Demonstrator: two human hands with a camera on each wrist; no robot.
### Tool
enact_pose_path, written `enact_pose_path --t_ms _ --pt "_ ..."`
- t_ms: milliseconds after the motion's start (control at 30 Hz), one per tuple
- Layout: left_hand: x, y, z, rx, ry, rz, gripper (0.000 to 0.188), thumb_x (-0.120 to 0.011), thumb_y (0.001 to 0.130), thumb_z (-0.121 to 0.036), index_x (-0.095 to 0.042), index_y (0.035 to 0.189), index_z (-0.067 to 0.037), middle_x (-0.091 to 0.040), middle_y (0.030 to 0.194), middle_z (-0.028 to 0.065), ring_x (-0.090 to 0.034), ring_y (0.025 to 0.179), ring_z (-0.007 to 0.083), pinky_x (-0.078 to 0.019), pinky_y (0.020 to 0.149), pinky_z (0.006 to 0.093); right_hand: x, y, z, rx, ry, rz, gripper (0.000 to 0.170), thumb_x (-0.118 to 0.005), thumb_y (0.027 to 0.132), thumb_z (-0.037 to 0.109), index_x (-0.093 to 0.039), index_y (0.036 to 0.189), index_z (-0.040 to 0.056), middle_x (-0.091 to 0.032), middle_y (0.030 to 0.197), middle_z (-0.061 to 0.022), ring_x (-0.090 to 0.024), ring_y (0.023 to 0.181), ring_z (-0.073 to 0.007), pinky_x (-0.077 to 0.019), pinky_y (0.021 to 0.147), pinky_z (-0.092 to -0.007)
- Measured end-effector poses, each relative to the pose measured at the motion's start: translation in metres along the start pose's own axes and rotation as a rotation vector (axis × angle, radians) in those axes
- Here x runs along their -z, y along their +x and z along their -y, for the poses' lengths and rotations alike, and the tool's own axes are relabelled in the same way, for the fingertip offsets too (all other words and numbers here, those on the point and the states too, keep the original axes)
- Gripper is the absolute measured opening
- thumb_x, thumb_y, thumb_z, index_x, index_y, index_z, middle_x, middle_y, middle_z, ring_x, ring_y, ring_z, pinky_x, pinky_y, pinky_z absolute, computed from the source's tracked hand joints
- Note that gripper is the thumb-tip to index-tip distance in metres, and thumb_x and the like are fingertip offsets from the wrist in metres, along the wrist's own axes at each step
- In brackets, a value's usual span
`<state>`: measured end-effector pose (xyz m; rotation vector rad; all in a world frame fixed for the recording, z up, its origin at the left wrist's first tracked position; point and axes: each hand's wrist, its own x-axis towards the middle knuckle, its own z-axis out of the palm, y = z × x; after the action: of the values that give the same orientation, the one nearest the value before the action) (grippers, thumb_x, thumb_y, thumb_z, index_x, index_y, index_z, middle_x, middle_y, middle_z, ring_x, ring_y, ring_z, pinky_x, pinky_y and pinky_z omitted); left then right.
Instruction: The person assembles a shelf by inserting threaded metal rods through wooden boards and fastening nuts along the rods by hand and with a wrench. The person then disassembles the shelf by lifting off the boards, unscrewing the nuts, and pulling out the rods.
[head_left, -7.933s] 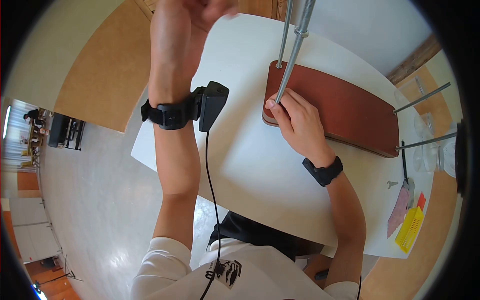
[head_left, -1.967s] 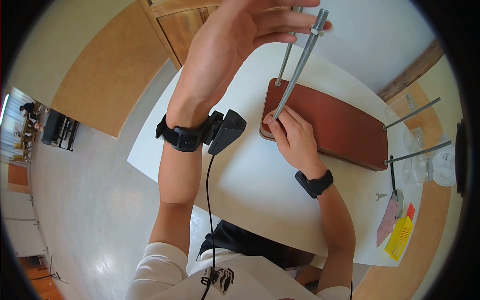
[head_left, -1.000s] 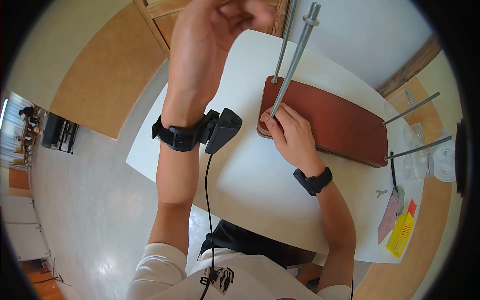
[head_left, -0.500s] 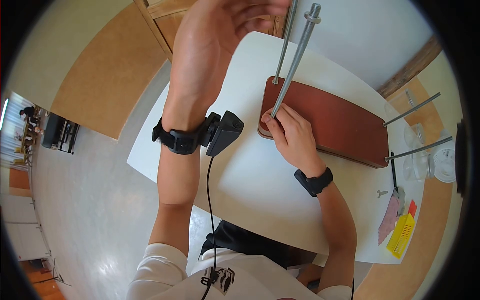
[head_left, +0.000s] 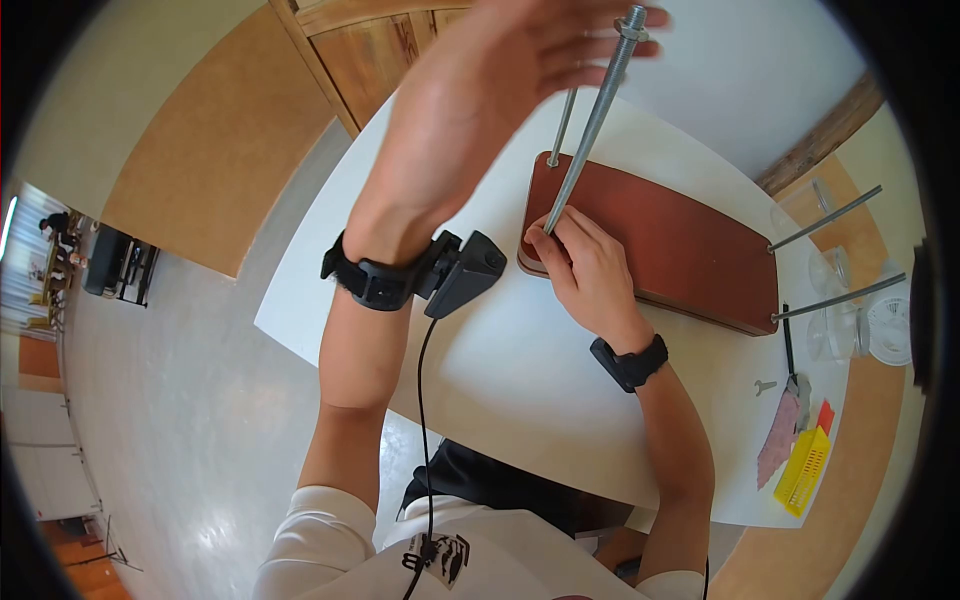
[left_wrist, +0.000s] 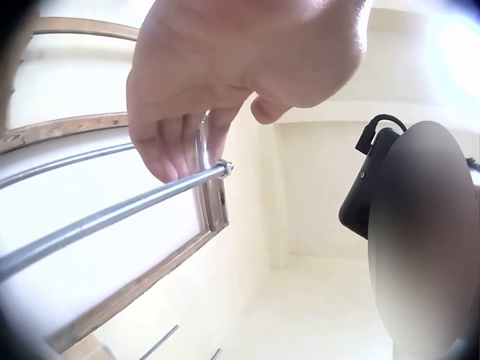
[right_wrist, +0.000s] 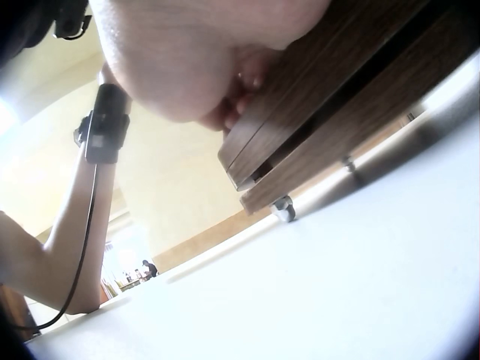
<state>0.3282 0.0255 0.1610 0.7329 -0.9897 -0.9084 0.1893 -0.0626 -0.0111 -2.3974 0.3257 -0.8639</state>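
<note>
In the head view my left hand (head_left: 470,110) is raised with fingers extended beside the top of a threaded metal rod (head_left: 590,130). A nut (head_left: 631,30) sits just below the rod's tip. The left wrist view shows the left hand (left_wrist: 240,60) with its fingertips close to the rod (left_wrist: 112,214), near the nut (left_wrist: 225,169); contact is unclear. My right hand (head_left: 600,270) pinches the rod's lower end, over the corner of a reddish-brown board (head_left: 670,230). From the right wrist, the right hand (right_wrist: 172,60) lies against the layered board (right_wrist: 315,112), fingers partly hidden.
Three other rods stand at the board's corners. On the white table (head_left: 520,380) lie a small wrench (head_left: 764,387), a pink cloth (head_left: 780,440) and a yellow basket (head_left: 802,472). Clear containers (head_left: 828,330) stand at the right edge. A cable hangs from the left wrist.
The left hand has swung right to the rod's top, its fingers spreading. Compared with the earliest frame, the nut sits nearer the rod's tip. The right hand keeps its pinch.
</note>
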Motion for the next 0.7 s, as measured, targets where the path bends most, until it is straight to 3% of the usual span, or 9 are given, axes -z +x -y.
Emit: enact_pose_path --t_ms 133,200,300,433,500,633,700 --pt "0.005 -0.003 0.007 -0.101 0.103 0.181 0.071 -0.034 0.108 -0.058 -0.059 0.137 0.002 -0.068 0.129 0.0199 -0.063 0.121 0.0242 -0.0439 0.109 0.038 0.0 0.0 0.0 0.0 -0.003 0.003 0.019 -0.059 0.102 0.018 -0.062 0.093 0.0014 -0.06 0.081 -0.0099 -0.061 0.07 -0.0311 -0.0494 0.063 -0.042" --pt "0.007 0.001 0.007 -0.097 0.232 -0.063 0.071 -0.033 0.108 -0.057 -0.059 0.138 0.002 -0.067 0.131 0.0211 -0.062 0.123 0.0242 -0.0442 0.109 0.0388 -0.001 0.0 0.0 0.007 0.001 -0.007 0.019 -0.06 0.102 0.018 -0.062 0.093 0.0014 -0.06 0.081 -0.0098 -0.061 0.07 -0.0311 -0.0495 0.063 -0.0419" --pt "0.037 0.012 0.013 -0.254 0.309 -0.035 0.071 -0.034 0.108 -0.058 -0.059 0.139 0.001 -0.067 0.131 0.0216 -0.062 0.122 0.0245 -0.0454 0.108 0.0399 0.0 0.0 0.0 0.013 0.006 -0.013 0.019 -0.06 0.102 0.018 -0.062 0.093 0.0016 -0.06 0.081 -0.0098 -0.061 0.07 -0.0311 -0.0495 0.063 -0.0417" --pt "0.005 -0.001 0.008 -0.185 0.144 -0.081 0.071 -0.035 0.108 -0.058 -0.059 0.138 0.001 -0.068 0.129 0.0208 -0.063 0.12 0.0248 -0.0456 0.108 0.0392 0.0 0.0 0.0 0.017 -0.013 -0.008 0.019 -0.06 0.102 0.018 -0.062 0.093 0.002 -0.06 0.081 -0.0097 -0.061 0.07 -0.0309 -0.0497 0.063 -0.0416" --pt "0.001 -0.003 0.005 -0.073 0.047 0.054 0.071 -0.036 0.107 -0.058 -0.059 0.138 0.001 -0.069 0.125 0.019 -0.063 0.119 0.0243 -0.0449 0.108 0.038 0.0 0.0 0.0 0.013 -0.005 -0.006 0.019 -0.06 0.102 0.018 -0.062 0.093 0.002 -0.06 0.081 -0.0096 -0.061 0.07 -0.0309 -0.0497 0.063 -0.0416" --pt "0.009 -0.004 0.006 -0.125 0.132 0.103 0.072 -0.035 0.107 -0.058 -0.059 0.139 0.002 -0.068 0.127 0.0188 -0.063 0.119 0.025 -0.0442 0.107 0.0366 0.001 0.001 0.001 0.001 -0.004 0.003 0.019 -0.06 0.102 0.018 -0.062 0.092 0.0022 -0.06 0.081 -0.0093 -0.061 0.07 -0.0307 -0.0497 0.063 -0.0415" --pt "0.018 0.0 0.008 -0.145 0.167 -0.043 0.074 -0.033 0.108 -0.059 -0.058 0.14 0.002 -0.067 0.131 0.0199 -0.063 0.119 0.0261 -0.0442 0.106 0.0362 0.0 0.0 0.0 0.008 -0.003 -0.01 0.019 -0.06 0.102 0.018 -0.062 0.092 0.0023 -0.06 0.081 -0.0092 -0.061 0.07 -0.0306 -0.0496 0.063 -0.0413"
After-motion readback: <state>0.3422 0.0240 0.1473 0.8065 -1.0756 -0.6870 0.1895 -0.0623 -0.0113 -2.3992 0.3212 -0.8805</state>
